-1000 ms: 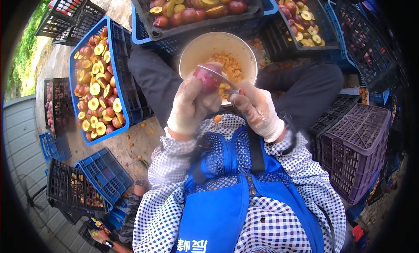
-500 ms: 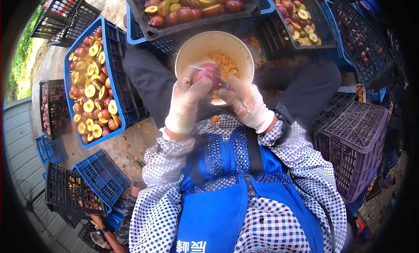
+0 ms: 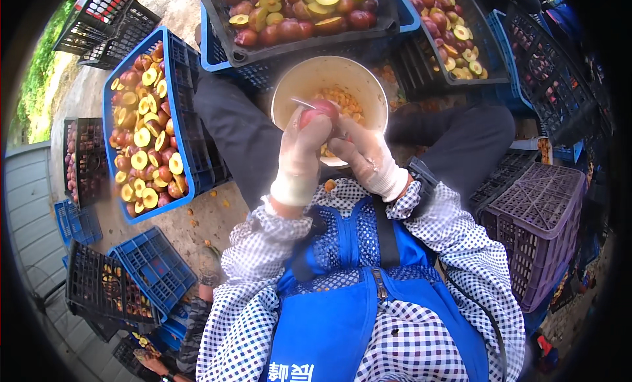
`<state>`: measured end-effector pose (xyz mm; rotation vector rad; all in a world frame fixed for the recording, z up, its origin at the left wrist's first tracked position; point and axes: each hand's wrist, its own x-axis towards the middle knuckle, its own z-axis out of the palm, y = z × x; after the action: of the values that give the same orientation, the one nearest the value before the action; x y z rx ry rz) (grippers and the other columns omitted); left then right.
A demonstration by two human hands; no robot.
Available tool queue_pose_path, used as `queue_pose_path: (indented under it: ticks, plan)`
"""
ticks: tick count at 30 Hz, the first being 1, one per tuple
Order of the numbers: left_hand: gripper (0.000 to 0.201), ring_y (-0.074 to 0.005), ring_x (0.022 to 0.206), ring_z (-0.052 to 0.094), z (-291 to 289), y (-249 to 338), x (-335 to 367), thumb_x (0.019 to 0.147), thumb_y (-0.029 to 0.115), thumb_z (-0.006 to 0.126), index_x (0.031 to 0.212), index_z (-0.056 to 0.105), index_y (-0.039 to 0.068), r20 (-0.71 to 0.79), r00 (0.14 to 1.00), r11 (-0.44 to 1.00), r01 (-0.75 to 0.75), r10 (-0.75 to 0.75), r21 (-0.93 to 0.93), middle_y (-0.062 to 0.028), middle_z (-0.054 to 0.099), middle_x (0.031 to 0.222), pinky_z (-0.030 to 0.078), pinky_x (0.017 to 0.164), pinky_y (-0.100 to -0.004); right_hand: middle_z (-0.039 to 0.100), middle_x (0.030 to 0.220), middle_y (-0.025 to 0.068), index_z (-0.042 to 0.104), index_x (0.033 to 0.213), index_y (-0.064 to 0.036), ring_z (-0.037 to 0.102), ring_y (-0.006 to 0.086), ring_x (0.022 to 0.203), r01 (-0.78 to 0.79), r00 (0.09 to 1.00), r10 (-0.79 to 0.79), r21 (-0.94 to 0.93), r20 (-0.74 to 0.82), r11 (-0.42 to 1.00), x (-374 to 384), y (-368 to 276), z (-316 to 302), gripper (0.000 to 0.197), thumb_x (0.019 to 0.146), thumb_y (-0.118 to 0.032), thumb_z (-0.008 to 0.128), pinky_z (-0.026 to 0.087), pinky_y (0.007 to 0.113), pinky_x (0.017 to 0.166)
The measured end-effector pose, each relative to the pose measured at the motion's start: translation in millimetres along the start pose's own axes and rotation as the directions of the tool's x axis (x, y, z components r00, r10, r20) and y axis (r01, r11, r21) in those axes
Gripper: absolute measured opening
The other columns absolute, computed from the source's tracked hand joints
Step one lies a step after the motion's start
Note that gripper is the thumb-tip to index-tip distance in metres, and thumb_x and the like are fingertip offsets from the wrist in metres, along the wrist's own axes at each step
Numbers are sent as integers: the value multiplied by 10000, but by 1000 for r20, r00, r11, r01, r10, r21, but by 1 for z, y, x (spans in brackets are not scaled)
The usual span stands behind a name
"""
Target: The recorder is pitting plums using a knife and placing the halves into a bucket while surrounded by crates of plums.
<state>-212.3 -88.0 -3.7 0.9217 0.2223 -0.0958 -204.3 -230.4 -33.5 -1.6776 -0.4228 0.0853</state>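
Note:
Over a cream-coloured bucket [image 3: 383,105], both my gloved hands come together around a whole dark red plum [image 3: 321,110]. My left hand [image 3: 299,148] has its fingers closed on the plum from the left. Close against it on the right is my right hand [image 3: 370,155], fingers curled around a small knife, whose handle they mostly hide. A thin knife blade [image 3: 302,103] shows at the plum's upper left side. Orange-brown plum stones [image 3: 343,100] lie inside the bucket, which stands between my legs.
Halved plums fill a blue crate [image 3: 187,118] on my left, a black crate [image 3: 303,43] ahead and another crate [image 3: 454,33] at far right. A purple crate [image 3: 536,204] stands at my right. Tilted crates [image 3: 155,263] and another person's hand [image 3: 155,363] are at lower left.
My hands stay closed around the plum, with the fingers of the right hand drawn nearer to it. The whole scene has shifted slightly right and down in the picture.

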Motion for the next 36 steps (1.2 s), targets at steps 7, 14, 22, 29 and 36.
queue_pose_path:
  ticks: [7, 14, 22, 29, 36]
  plan:
    - [385, -154, 867, 651, 2, 28, 1, 818, 162, 709, 1138, 591, -16, -57, 998, 616, 37, 13, 787, -77, 656, 1000, 524, 787, -293, 692, 927, 176, 625, 1100, -21, 689, 361, 837, -50, 988, 47, 22, 144, 998, 0, 15, -12, 191, 945, -131, 602, 532, 398, 714]
    - [420, -189, 954, 655, 10, 24, -5, 770, 235, 771, 1085, 625, -2, -74, 997, 751, 23, 34, 660, -78, 670, 1006, 522, 869, -327, 692, 1025, 188, 630, 1148, -15, 708, 294, 919, 32, 996, -33, 21, 82, 999, -10, 17, 7, 226, 948, -119, 616, 531, 374, 766]
    - [502, -212, 1032, 611, -4, -2, 4, 779, 352, 741, 1125, 610, 12, 93, 993, 996, 69, -74, 59, -91, 655, 1068, 469, 939, -306, 704, 982, 173, 613, 1126, 17, 698, 258, 946, -114, 993, 117, 203, 0, 973, -7, -2, 15, 240, 963, -158, 591, 516, 355, 804]
    - [460, -198, 915, 659, -9, 32, 16, 739, 230, 781, 1113, 624, 15, 89, 994, 644, -32, -57, 765, -79, 657, 1025, 536, 827, -336, 694, 930, 181, 626, 1090, 9, 693, 283, 895, -228, 967, 196, 209, 162, 951, -4, 12, -8, 262, 937, -204, 633, 509, 369, 778]
    - [446, -141, 865, 643, -14, 23, 11, 727, 189, 809, 1092, 654, -15, -13, 997, 865, 71, -74, 497, -73, 677, 975, 523, 782, -288, 686, 872, 188, 634, 1018, -10, 686, 324, 824, -190, 977, 184, 51, 105, 980, -8, 14, 1, 248, 925, -237, 671, 504, 389, 729]
